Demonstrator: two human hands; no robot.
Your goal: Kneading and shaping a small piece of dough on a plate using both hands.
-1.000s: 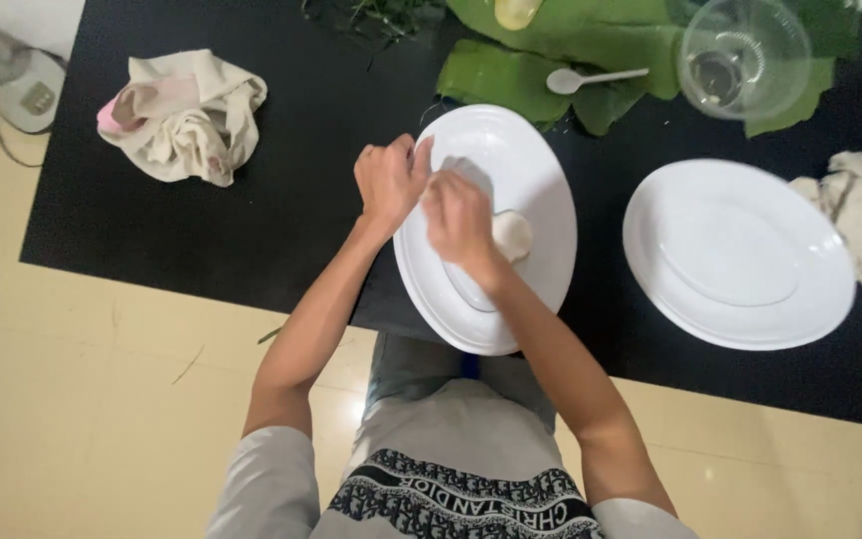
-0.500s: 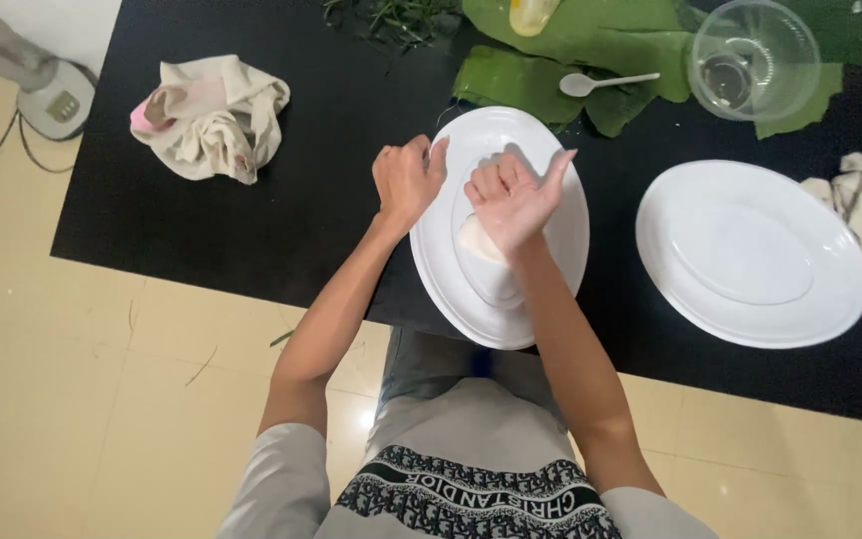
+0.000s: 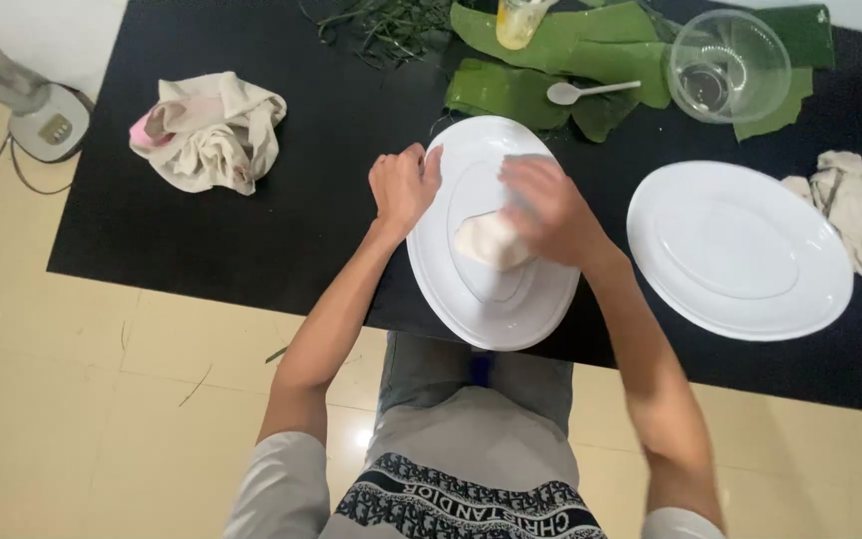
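- Plate [image 3: 471, 299], white and oval, lies in the middle of the frame on the black table [image 3: 202, 240], its near edge hanging a little over the table's front edge.
- We hold its upper left rim with our left hand [image 3: 403, 186]; the fingers are curled loosely over the edge, thumb toward the plate's middle.
- Our right hand [image 3: 549, 212] sits over the plate's centre, blurred, its fingers closed around a small pale cloth [image 3: 491, 242] pressed against the plate's surface.
- A second white plate [image 3: 740, 250] lies to the right of the first one, apart from it and untouched.
- Just beyond that plate's right edge, at the right side of the frame, we see a crumpled light rag [image 3: 855, 205].
- In the upper left lies a bundled cream towel [image 3: 210, 130] with a bit of pink showing on its left.
- Along the top of the frame, green leaves [image 3: 571, 60] are spread out; a white plastic spoon [image 3: 591, 91] rests on them, and a clear bowl [image 3: 728, 65] stands on them at the upper right.
- A glass with something yellow [image 3: 521, 20] stands at the top edge, and thin green stalks [image 3: 386, 25] lie to its left.
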